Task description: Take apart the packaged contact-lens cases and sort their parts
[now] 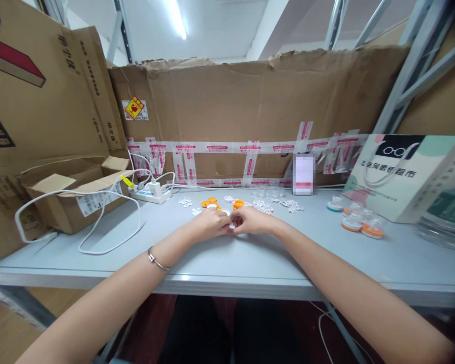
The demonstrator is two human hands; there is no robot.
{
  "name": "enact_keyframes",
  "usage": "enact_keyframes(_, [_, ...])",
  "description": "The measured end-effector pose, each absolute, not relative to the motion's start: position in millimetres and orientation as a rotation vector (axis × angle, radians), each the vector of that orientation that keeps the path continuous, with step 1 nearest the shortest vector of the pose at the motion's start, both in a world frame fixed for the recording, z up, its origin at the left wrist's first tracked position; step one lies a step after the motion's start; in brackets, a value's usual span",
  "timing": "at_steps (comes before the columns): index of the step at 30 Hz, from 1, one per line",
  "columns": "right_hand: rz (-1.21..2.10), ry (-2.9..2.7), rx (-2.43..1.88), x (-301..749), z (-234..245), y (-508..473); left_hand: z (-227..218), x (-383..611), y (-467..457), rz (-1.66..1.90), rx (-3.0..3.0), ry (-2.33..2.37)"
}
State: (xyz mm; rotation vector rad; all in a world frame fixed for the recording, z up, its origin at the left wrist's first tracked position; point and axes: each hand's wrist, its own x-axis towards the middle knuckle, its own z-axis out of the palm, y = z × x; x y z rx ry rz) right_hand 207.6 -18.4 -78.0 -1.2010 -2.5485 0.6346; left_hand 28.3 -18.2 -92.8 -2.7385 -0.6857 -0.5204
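My left hand (pixel 213 223) and my right hand (pixel 255 219) meet over the middle of the table, fingertips pinched together. Between them shows a bit of a small white plastic part (pixel 232 226); my fingers cover most of it. Just behind the hands lie orange rings (pixel 209 202) and another orange ring (pixel 238 203), with white round pieces (pixel 228 199) among them. A heap of small white parts (pixel 263 206) is beyond my right hand, and small white discs (pixel 185 202) lie beyond my left.
Clear domed cases with orange bases (pixel 352 222) stand at right, before a paper bag (pixel 394 177) and a large plastic bottle (pixel 447 217). A phone (pixel 304 174) leans on the cardboard at the back. At left are a power strip (pixel 151 193), white cable (pixel 139 222) and open carton (pixel 72 202).
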Motion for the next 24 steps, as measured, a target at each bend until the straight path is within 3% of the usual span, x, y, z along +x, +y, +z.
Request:
enact_keyframes(9, [0.630, -2.511, -1.267, 209, -76, -22, -72, -12, 1, -0.794, -2.767, -1.241])
enact_keyframes(17, [0.730, -2.284, -1.268, 218, -59, -25, -70, -69, 24, -0.467, -2.622, -1.763])
enact_keyframes(24, [0.280, -2.196, -1.491, 207, -60, 1, -71, -71, 21, -0.297, -2.621, -1.855])
